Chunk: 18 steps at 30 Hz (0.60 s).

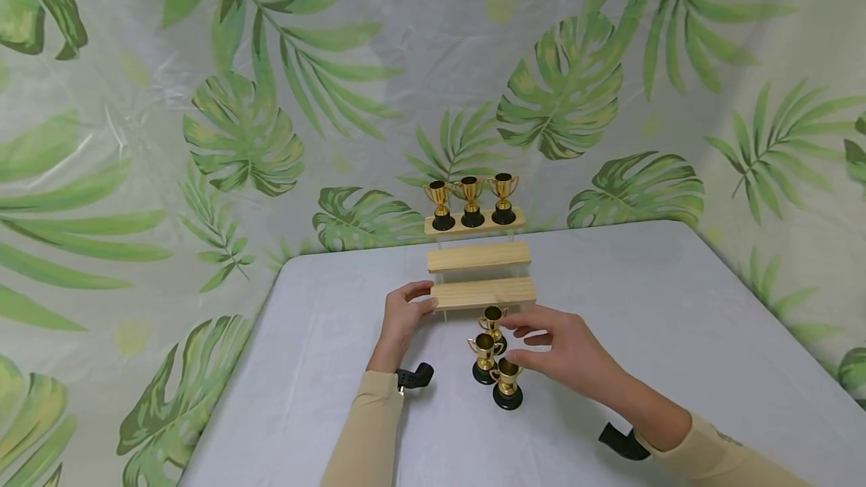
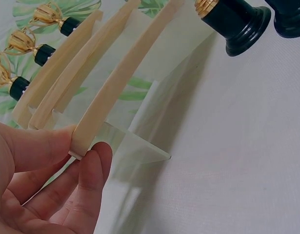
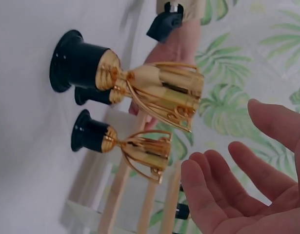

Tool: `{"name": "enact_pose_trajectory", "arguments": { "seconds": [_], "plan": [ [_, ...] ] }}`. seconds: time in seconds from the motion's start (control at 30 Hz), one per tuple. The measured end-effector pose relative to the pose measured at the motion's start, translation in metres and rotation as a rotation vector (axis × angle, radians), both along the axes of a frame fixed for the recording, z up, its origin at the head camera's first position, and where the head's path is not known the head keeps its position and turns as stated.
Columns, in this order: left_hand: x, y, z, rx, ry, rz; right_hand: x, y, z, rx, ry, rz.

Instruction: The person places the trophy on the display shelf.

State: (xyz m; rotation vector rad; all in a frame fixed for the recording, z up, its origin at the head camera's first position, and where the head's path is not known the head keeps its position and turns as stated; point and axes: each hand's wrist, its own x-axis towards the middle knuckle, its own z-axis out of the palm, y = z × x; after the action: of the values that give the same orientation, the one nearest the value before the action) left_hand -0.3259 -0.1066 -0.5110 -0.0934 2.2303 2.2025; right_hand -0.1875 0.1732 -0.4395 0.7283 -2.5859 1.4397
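My left hand (image 1: 399, 322) pinches the left end of the lowest plank (image 1: 483, 294) of a three-tier wooden display stand; the left wrist view shows thumb and fingers on that plank (image 2: 123, 80). Three small gold trophy cups with black bases stand upright in a cluster before the stand: a rear one (image 1: 492, 318), a left one (image 1: 483, 353) and a front one (image 1: 507, 380). Beside them on the right is my right hand (image 1: 571, 348). In the right wrist view its fingers (image 3: 194, 183) are spread, apart from the nearest trophy cup (image 3: 164, 87), with nothing held.
Three more trophy cups (image 1: 470, 201) stand in a row on the stand's top plank (image 1: 476, 225). The middle plank (image 1: 480, 256) lies between. Clear side panels (image 2: 135, 144) support the planks. A white-covered table (image 1: 304, 412) meets a leaf-patterned backdrop (image 1: 433, 58) behind.
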Motion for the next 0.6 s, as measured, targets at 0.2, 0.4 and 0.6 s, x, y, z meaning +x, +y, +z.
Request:
{"name": "enact_pose_trajectory", "arguments": {
  "seconds": [0.2,0.4,0.6],
  "plan": [
    [-0.001,-0.001,-0.001,0.002,0.007,-0.001,0.005,-0.003,-0.013,-0.037,-0.046,0.025],
    [-0.003,-0.001,-0.003,0.015,0.009,-0.002,0.009,-0.008,-0.023,-0.04,-0.071,0.039],
    [-0.002,0.0,-0.002,-0.003,0.01,-0.006,0.011,-0.01,-0.031,-0.035,-0.052,0.034]
  ]
}}
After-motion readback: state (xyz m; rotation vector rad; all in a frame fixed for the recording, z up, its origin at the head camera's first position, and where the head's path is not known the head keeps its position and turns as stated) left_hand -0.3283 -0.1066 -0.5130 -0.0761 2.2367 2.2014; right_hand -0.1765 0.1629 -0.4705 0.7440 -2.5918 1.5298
